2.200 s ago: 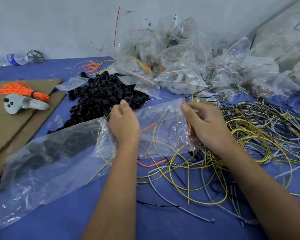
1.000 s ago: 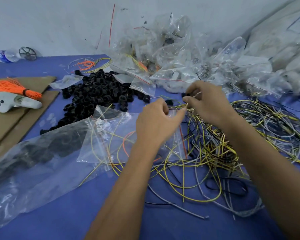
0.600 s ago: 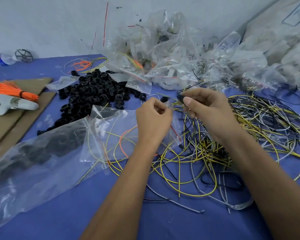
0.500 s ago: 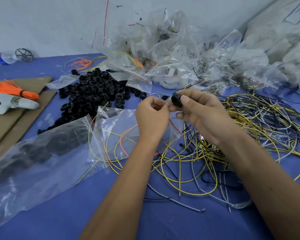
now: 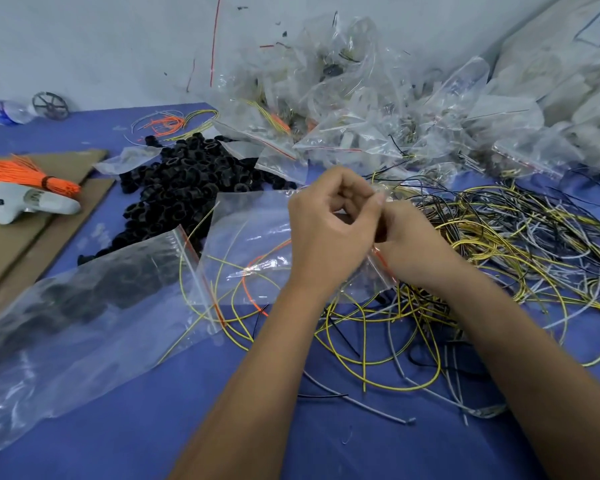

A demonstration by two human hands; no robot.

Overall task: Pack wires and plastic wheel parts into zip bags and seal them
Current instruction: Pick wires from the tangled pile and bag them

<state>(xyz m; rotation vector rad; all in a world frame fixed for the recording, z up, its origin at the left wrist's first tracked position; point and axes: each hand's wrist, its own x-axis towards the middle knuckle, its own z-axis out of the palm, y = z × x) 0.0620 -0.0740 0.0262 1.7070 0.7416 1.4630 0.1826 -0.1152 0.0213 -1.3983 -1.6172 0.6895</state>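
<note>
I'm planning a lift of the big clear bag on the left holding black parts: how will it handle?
The big clear bag would probably sag, since its film lies wrinkled. Its load sits toward one end, so it may hang unevenly. The glossy film looks slippery.

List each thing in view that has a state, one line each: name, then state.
small zip bag: mouth held open, wires inside
left hand: pinching bag's mouth
right hand: at bag's mouth, grip hidden
large zip bag: lying flat, black parts inside
orange wire bundle: tied
</note>
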